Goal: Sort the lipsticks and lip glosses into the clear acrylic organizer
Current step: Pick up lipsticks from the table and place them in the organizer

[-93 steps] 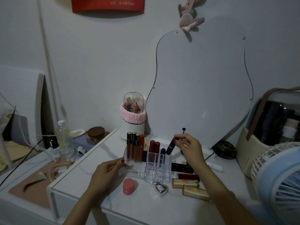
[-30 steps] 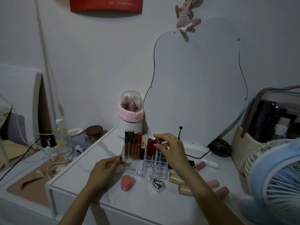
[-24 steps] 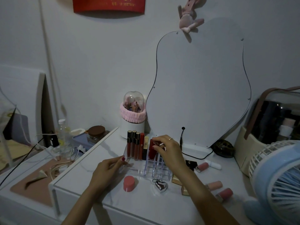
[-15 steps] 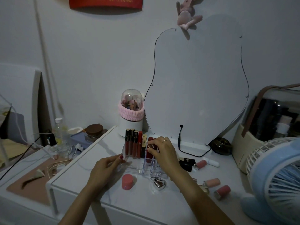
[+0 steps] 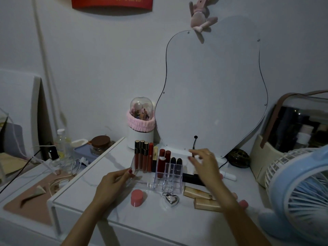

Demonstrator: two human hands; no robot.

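Hovering right hand (image 5: 204, 165), fingers spread

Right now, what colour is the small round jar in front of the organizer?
Coral pink. The jar shows best in the head view, just in front of the organizer.

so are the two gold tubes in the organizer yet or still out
Still out: both gold tubes lie flat on the table, right of the clear organizer, partly behind the right forearm.
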